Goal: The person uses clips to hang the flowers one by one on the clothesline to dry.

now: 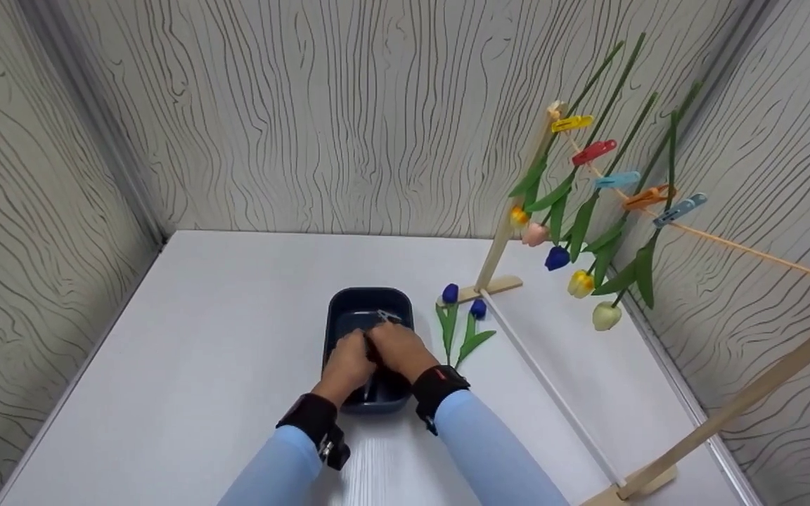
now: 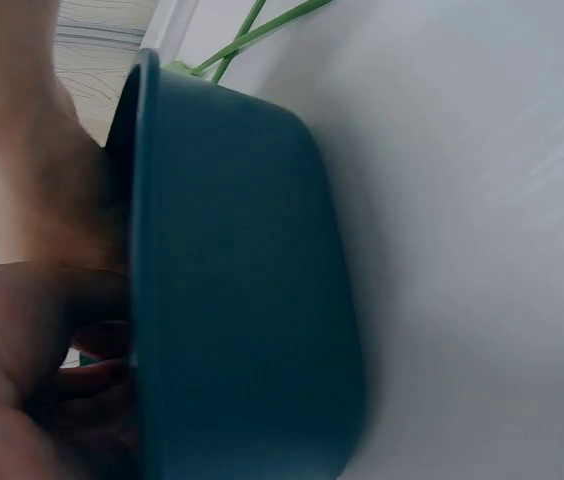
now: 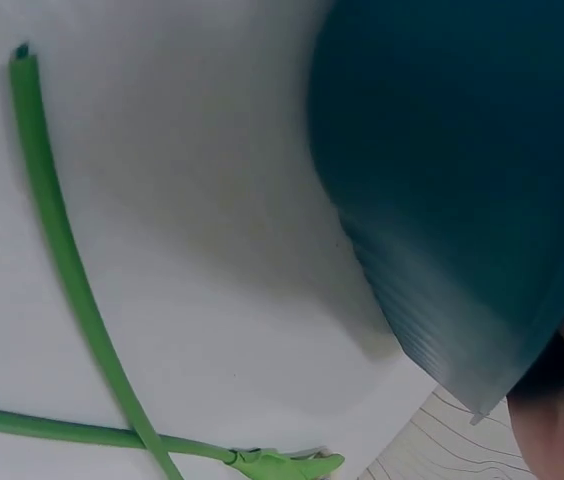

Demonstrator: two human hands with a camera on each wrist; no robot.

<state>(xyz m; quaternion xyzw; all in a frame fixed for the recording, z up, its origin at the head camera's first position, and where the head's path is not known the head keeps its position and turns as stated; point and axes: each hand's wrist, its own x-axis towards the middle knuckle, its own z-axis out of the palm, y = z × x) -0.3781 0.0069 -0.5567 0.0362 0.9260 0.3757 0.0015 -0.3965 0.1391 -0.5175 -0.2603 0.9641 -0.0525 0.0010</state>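
Both hands reach down into a dark blue basin point(image 1: 370, 294) on the white table. My left hand point(image 1: 347, 360) and right hand point(image 1: 398, 344) meet over its middle, with the knuckles bent. The fingertips are hidden, so I cannot tell what either hand grips. A small light grey piece point(image 1: 388, 316), perhaps a clothespin, shows just beyond the right hand. In the left wrist view, the basin's wall point(image 2: 242, 270) covers much of the fingers. Right of the basin lie two blue tulips point(image 1: 451, 294) with green stems, which cross in the right wrist view.
A wooden stand with an upright post point(image 1: 500, 246) and a white bar point(image 1: 553, 386) occupies the right side. From its orange cord point(image 1: 763, 253), several tulips hang head down, held by colored clothespins such as a red clothespin point(image 1: 595, 152). Patterned panels point(image 1: 271, 126) enclose the table.
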